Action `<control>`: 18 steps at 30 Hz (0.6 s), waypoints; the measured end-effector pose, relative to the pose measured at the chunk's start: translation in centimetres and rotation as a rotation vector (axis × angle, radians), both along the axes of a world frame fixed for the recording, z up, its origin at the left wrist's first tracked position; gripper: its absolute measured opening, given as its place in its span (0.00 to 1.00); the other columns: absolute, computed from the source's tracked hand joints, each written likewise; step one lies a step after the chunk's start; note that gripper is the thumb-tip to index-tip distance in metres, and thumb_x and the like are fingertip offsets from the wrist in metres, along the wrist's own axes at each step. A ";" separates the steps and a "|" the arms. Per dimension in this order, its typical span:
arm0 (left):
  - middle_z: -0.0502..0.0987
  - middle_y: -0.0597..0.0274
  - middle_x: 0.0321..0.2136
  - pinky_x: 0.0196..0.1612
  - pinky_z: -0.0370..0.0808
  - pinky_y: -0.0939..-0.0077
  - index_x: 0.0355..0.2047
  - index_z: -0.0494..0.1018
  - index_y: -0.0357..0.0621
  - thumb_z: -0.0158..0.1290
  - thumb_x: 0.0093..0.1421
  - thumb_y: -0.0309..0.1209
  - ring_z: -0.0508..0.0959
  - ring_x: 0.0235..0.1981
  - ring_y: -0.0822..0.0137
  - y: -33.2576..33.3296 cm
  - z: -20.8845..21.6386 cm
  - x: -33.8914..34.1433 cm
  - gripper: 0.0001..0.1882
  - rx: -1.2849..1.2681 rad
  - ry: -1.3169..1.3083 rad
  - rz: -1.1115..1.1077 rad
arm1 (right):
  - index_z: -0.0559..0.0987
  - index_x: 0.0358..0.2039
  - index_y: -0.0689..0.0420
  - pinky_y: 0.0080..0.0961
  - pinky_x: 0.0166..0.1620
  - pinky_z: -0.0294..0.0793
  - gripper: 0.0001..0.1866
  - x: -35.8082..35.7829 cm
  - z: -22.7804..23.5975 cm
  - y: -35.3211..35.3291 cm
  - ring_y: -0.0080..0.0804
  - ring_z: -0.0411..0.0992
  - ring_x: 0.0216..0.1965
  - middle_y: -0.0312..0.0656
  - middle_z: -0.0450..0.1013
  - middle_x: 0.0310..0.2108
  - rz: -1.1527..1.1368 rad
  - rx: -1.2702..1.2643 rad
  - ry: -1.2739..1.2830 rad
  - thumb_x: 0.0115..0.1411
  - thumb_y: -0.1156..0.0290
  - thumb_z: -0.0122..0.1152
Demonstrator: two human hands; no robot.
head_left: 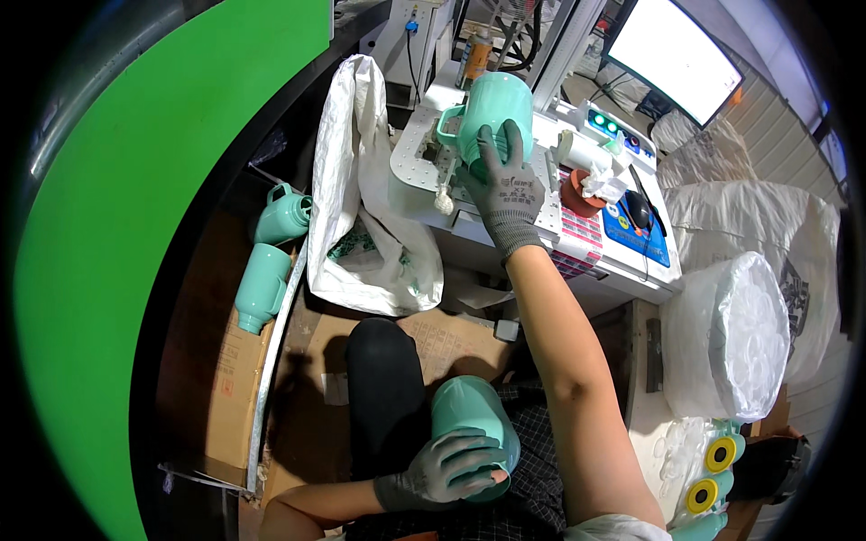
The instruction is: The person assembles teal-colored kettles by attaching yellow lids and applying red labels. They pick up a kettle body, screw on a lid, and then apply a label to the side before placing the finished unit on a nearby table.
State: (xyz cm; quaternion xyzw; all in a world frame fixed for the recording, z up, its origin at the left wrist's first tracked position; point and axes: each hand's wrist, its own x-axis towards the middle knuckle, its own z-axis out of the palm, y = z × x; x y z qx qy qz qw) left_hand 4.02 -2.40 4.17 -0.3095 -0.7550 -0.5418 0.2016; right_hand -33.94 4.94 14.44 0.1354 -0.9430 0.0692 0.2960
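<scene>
My right hand (502, 185), in a grey glove, grips a mint-green plastic jug with a handle (487, 113) and holds it upright on the white machine table (415, 180). My left hand (442, 469), also gloved, rests on a second mint-green jug (469, 415) that lies on my lap near the lower edge. Two more green jugs (271, 261) lie at the left on a brown ledge, one above the other.
A white woven sack (361, 216) hangs open beside the machine table. On the table's right are a mouse (639, 209), a blue pad and a roll of tape. A lit monitor (672, 54) stands behind. Big white bags of caps (731, 334) fill the right side.
</scene>
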 end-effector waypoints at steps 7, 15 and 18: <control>0.80 0.68 0.53 0.54 0.81 0.56 0.48 0.79 0.63 0.64 0.60 0.38 0.79 0.55 0.58 0.0 0.0 0.3 0.15 -0.031 0.061 0.051 | 0.64 0.72 0.37 0.46 0.46 0.81 0.45 4.1 1.8 0.4 0.52 0.79 0.50 0.52 0.56 0.74 -0.007 0.033 -0.038 0.56 0.45 0.71; 0.77 0.61 0.55 0.57 0.80 0.50 0.54 0.73 0.59 0.69 0.57 0.44 0.77 0.58 0.53 0.5 1.8 -0.4 0.27 -0.066 0.020 0.050 | 0.68 0.68 0.59 0.46 0.59 0.72 0.41 15.8 -1.9 10.2 0.56 0.72 0.59 0.55 0.71 0.60 0.401 -0.330 -0.043 0.57 0.59 0.75; 0.77 0.56 0.54 0.58 0.79 0.49 0.57 0.72 0.55 0.73 0.51 0.47 0.77 0.57 0.51 1.0 2.4 -0.9 0.36 -0.057 -0.054 0.022 | 0.73 0.64 0.63 0.34 0.59 0.75 0.32 21.5 -6.0 14.6 0.39 0.77 0.55 0.51 0.76 0.56 0.438 -0.895 -0.523 0.61 0.69 0.70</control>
